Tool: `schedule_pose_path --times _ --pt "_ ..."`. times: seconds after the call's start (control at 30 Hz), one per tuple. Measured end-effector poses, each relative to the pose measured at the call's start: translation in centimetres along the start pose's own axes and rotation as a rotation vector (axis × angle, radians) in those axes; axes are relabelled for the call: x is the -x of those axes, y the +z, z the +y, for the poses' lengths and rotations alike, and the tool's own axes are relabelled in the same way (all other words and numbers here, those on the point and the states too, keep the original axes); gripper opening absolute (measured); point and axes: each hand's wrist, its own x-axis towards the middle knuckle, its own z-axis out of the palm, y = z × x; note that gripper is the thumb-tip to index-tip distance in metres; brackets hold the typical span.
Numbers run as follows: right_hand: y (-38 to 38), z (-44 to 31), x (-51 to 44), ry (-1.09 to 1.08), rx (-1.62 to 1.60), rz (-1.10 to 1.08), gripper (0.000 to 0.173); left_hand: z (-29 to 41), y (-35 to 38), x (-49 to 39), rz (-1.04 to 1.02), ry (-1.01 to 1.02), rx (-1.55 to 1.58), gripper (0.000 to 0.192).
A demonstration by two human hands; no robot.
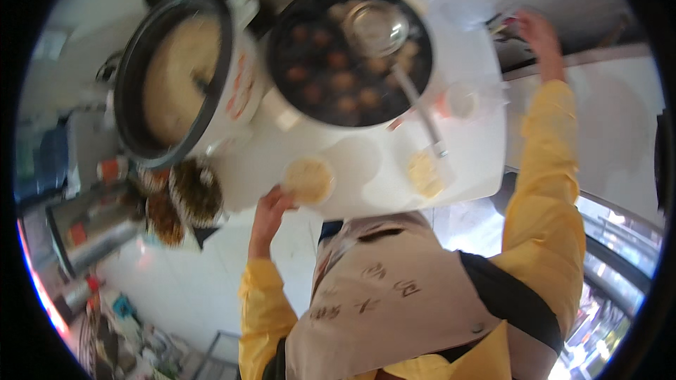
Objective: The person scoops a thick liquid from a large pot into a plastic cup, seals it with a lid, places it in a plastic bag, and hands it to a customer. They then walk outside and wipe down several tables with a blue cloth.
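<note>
My left hand [273, 205] grips the rim of a bowl of pale food [309, 180] at the table's front edge. Far off to the right, my right hand [533, 31] reaches to some small items [504, 24] beyond the table's right edge; blur hides whether it holds any. Between the hands lies a yellowish portion of food [425, 174], seemingly in a clear container. A metal ladle [422, 111] rests across a dark round pot [311, 108] of dark liquid with several round brown pieces. A clear lid or bowl-like round [377, 29] shows at the ladle's upper end.
A large cooker pot [182, 79] of pale porridge-like food stands at the left, with baskets of dark green [195, 192] and reddish-brown food [165, 216] below it. A red-and-white cup [459, 101] stands on the white table [475, 169]. A white counter [612, 116] lies at the right.
</note>
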Motion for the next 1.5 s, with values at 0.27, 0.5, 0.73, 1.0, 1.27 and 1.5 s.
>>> schedule_pose_path --times 0.27,0.5,0.73,1.0,1.27,1.5 --pt "1.2 0.7 28.7 -0.119 0.209 -0.094 0.007 -1.3 -2.1 -1.5 -0.164 -0.044 0.044 0.022" --pt "17.8 13.4 43.2 0.284 -0.104 -0.522 0.009 -0.9 -3.5 0.8 -0.064 -0.040 0.109 0.023" --pt "26.7 14.7 46.5 0.193 -0.105 -0.689 0.010 4.4 -3.6 5.7 -0.193 0.042 0.412 0.027" --pt "28.4 13.8 48.5 -0.083 0.184 -0.436 0.010 5.7 -3.8 8.2 -0.167 0.214 0.327 0.019" --pt "27.9 16.5 47.1 -0.011 0.244 -0.261 0.010 2.9 -1.1 2.3 0.090 0.237 -0.144 0.019" --pt "28.7 20.4 43.2 0.020 0.211 -0.207 0.011 1.3 0.5 -2.2 0.286 0.501 -0.456 0.026"
